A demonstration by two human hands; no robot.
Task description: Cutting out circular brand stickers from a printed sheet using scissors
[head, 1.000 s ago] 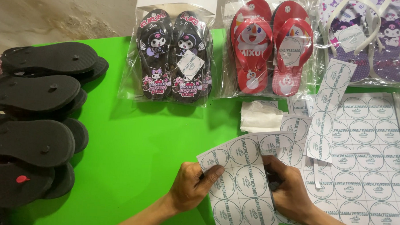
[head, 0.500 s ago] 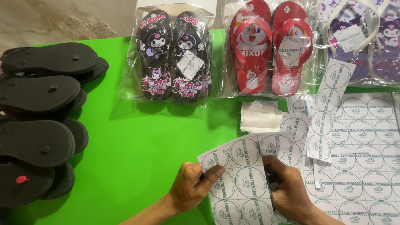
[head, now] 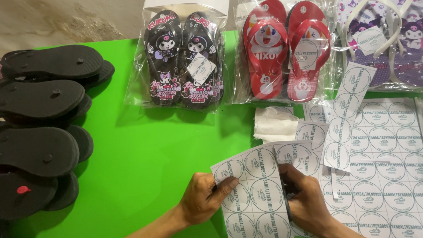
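Head view, looking down: a strip of round stickers (head: pixel 260 196), white with grey-green rings, is held upright-ish over the near edge of the green worktop (head: pixel 140 154), between both hands. The left hand (head: pixel 206 203) grips its left edge, thumb pressed onto the face of a sticker and fingers curled behind. The right hand (head: pixel 307 200) is closed on the strip's right edge, fingers bent over it; whether it pinches a single sticker cannot be told.

Just right of the hands lies a full sticker sheet (head: pixel 387 172) flat on the worktop, with a narrow cut strip (head: pixel 347 119) lying aslant across its upper left corner. A crumpled white tissue (head: pixel 274 123) sits beside that, just above the held strip.

Along the far edge are three clear bags of flip-flops: a black cartoon-print pair (head: pixel 183 59), a red pair (head: pixel 286 49) beside it, and a white-and-purple pair (head: pixel 387 40) at the far right, each bearing a round sticker on the bag. At the left edge, well apart from the hands, plain black soles (head: pixel 33 127) are stacked in overlapping piles.
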